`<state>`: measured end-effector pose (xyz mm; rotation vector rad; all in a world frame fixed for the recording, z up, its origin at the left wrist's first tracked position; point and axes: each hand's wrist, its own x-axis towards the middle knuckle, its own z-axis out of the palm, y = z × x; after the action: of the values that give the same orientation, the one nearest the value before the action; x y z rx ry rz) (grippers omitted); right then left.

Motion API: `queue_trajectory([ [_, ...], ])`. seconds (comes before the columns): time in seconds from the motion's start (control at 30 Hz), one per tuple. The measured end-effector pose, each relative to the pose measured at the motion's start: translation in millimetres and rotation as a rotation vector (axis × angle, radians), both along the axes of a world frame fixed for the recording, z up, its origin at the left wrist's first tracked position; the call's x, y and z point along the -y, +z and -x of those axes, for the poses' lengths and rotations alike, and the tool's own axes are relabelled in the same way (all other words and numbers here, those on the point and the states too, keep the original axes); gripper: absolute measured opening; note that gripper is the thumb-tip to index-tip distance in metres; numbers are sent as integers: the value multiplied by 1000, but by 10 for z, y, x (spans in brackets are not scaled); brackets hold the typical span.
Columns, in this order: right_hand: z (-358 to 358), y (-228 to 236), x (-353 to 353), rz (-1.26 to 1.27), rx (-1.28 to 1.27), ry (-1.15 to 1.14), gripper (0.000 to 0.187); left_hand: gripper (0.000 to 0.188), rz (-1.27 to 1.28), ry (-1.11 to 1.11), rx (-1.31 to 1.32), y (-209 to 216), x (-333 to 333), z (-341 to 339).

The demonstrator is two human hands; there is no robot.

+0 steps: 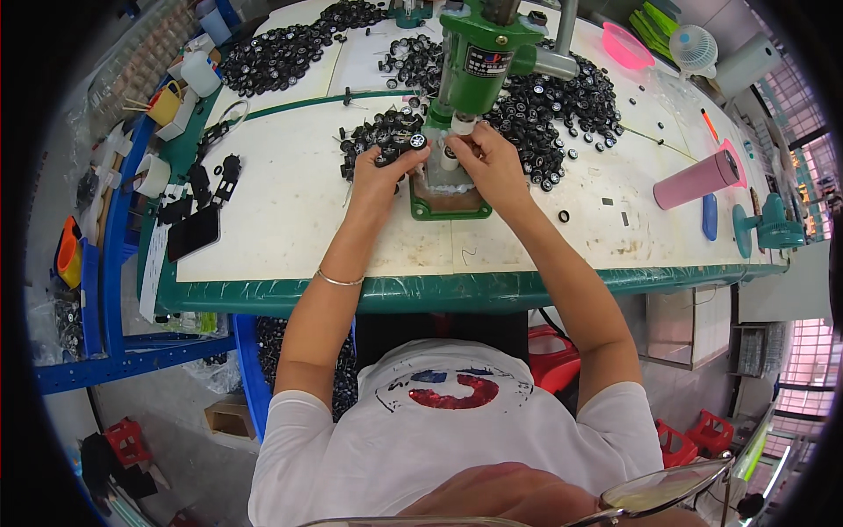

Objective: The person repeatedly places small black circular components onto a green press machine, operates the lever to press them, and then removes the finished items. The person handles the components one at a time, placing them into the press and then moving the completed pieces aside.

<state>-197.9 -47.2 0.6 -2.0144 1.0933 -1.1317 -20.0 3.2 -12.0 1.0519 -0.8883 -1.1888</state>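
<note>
My left hand (378,176) is closed on a small black toy wheel (418,140) with a silver hub, held by thumb and fingers just left of the press. A green hand press (479,66) stands in front of me on its green base (450,211). Under its ram is a white upright post (450,161) with a dark round piece at its top. Bent around the space between ram and post, my right hand (494,160) has thumb and fingertips drawn together; what they grip is hidden. More black wheels (364,139) lie beside my left hand.
Heaps of black wheels (562,110) lie behind and right of the press, with another heap (272,61) at far left. A black phone (193,233) lies left. A pink tumbler (695,180), a small green fan (773,224) and a pink bowl (625,46) are at right.
</note>
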Motion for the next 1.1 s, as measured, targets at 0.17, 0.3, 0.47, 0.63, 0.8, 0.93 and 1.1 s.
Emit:
queue_trajectory([
  [0.17, 54, 117, -8, -558, 192, 107, 23, 21, 16, 27, -5, 12, -21, 44],
  [0.3, 193, 84, 110, -699, 308, 121, 25, 24, 90, 47, 141, 72, 25, 89],
  [0.47, 363, 423, 224, -563, 463, 22, 30, 24, 118, 20, 292, 195, 98, 176],
  [0.63, 605, 1067, 523, -385, 531, 27, 33, 18, 112, -16, 211, 201, 166, 264],
  [0.8, 365, 1866, 820, -169, 535, 191, 37, 15, 199, -7, 44, 71, 193, 295],
  [0.93, 279, 2442, 1522, -243, 698, 441, 22, 14, 151, -53, 83, 139, 217, 306],
  [1.1, 134, 2391, 1479, -223, 893, 451, 19, 13, 157, -31, 113, 174, 191, 302],
])
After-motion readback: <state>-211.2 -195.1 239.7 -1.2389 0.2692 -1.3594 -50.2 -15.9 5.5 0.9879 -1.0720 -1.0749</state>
